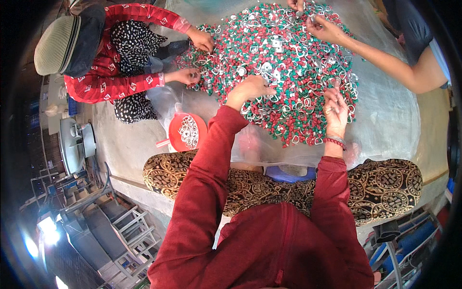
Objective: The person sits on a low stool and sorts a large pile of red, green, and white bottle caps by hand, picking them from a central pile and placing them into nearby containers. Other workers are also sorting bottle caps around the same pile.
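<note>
Pile of red, green and white pieces, spread on a sheet. Left hand, over the middle, and right hand, near the right edge: fingers half-bent; grip indeterminable. Left: bowl.

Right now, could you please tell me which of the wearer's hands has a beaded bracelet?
The right hand, at the right side of the colourful pile: its wrist bears a red beaded bracelet, while the left hand shows none.
</note>
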The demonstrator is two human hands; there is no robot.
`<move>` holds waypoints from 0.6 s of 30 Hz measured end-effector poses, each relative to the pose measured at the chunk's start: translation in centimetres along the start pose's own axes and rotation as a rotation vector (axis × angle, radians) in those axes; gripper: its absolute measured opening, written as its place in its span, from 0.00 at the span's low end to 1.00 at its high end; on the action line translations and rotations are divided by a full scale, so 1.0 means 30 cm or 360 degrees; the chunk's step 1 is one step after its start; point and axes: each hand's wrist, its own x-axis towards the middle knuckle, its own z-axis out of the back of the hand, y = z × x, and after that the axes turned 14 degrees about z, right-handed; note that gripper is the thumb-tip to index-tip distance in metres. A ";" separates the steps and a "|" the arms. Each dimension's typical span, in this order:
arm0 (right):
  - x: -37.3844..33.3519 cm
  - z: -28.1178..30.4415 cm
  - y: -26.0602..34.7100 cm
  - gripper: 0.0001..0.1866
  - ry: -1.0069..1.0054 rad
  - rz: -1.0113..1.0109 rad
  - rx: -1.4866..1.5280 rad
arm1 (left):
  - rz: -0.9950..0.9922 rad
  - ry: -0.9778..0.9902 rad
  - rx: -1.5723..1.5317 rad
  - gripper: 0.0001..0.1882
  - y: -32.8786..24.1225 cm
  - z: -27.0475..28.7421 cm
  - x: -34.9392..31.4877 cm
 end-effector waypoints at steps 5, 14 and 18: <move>0.007 -0.007 -0.054 0.30 0.0029 0.0096 -0.0313 | -0.0159 0.0472 -0.1022 0.19 -0.148 0.090 -0.117; 0.016 0.078 -0.101 0.21 -0.0194 -0.0136 -0.0851 | -0.0788 -0.0208 0.0216 0.18 -0.492 -0.020 -0.090; 0.030 0.039 0.058 0.14 -0.0001 0.0015 -0.0501 | -0.0988 -0.0466 -0.0239 0.20 -0.543 0.103 -0.120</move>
